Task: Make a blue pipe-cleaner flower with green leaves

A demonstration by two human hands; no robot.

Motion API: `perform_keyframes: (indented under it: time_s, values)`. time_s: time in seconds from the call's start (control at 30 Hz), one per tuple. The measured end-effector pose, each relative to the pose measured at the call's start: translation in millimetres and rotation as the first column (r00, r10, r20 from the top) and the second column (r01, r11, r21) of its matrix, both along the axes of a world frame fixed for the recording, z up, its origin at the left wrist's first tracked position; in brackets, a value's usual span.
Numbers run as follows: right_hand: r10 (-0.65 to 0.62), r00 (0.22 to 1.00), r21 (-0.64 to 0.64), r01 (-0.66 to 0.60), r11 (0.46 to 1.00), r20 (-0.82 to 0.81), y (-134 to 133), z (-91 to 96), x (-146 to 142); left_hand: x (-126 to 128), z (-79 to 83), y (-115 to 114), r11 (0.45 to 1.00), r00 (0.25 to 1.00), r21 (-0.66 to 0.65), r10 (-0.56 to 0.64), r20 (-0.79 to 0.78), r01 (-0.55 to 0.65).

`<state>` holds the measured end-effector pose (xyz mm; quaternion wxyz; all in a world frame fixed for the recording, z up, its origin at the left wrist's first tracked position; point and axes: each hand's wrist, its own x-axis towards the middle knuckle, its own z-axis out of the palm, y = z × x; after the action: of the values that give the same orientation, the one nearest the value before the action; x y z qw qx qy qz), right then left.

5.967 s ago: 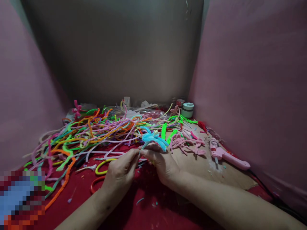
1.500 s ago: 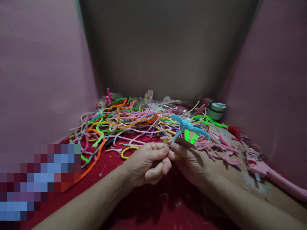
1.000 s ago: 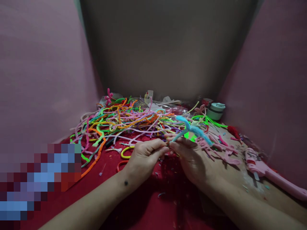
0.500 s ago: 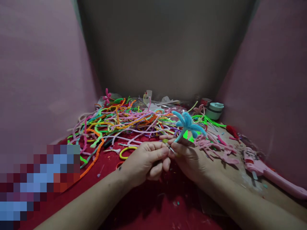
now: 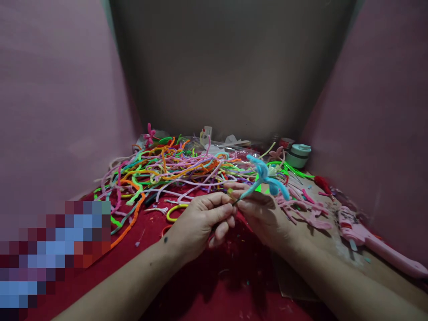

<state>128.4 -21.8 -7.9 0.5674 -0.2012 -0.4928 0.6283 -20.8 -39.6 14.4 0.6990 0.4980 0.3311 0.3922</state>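
A light-blue pipe-cleaner flower with looped petals leans up and to the right between my hands. My left hand is closed, its thumb and forefinger pinching the thin dark lower end of the stem. Against the blue stem just above lies the thumb of my right hand, with its fingers behind; its grip is partly hidden. A small yellowish piece shows between the fingertips, too small to name. Yellow-handled scissors lie partly behind my left hand on the red cloth.
A tangled heap of coloured pipe cleaners spreads behind my hands. To the right are pink pipe-cleaner pieces, a pink glue gun and a mint-green lidded container. Pinkish panels stand at both sides.
The blue flower has turned, so its petals face another way and hang lower to the right. My right fingers have straightened somewhat; my left hand still pinches the stem end.
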Motion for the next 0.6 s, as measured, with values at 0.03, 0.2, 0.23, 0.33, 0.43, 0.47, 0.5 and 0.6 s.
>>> perform_keyframes:
  time_s: [0.03, 0.2, 0.23, 0.33, 0.43, 0.47, 0.5, 0.6]
  values:
    - [0.018, 1.0, 0.001, -0.018, 1.0, 0.001, 0.5, 0.3, 0.8, -1.0, 0.1, 0.5, 0.998, 0.999, -0.041, -0.039, 0.036, 0.04]
    - [0.078, 0.996, 0.011, -0.079, 0.997, 0.034, 0.7, 0.7, 2.3, -4.0, 0.0, 2.8, 0.971, 0.976, -0.139, -0.18, 0.122, 0.196]
    - [0.1, 0.994, 0.001, -0.101, 0.995, 0.042, 0.0, 1.1, 2.3, -4.3, -1.1, 3.4, 0.961, 0.967, -0.15, -0.209, 0.146, 0.231]
    - [0.155, 0.987, -0.032, -0.153, 0.988, 0.053, -2.8, 2.7, 2.2, -5.4, -6.9, 5.1, 0.926, 0.923, -0.165, -0.294, 0.247, 0.339]
    - [0.194, 0.98, -0.048, -0.192, 0.98, 0.047, -5.4, 3.6, 2.5, -6.6, -11.3, 6.4, 0.909, 0.892, -0.152, -0.33, 0.309, 0.389]
    - [0.197, 0.979, -0.054, -0.195, 0.979, 0.043, -5.9, 3.5, 2.6, -6.7, -11.3, 6.4, 0.909, 0.893, -0.149, -0.332, 0.302, 0.389]
    - [0.192, 0.981, -0.058, -0.19, 0.98, 0.039, -6.0, 3.2, 2.4, -6.4, -10.6, 6.2, 0.915, 0.902, -0.142, -0.329, 0.28, 0.378]
    - [0.161, 0.987, -0.089, -0.158, 0.983, 0.019, -4.3, 0.8, 0.9, -2.3, -6.1, 3.8, 0.968, 0.965, -0.069, -0.234, 0.122, 0.243]
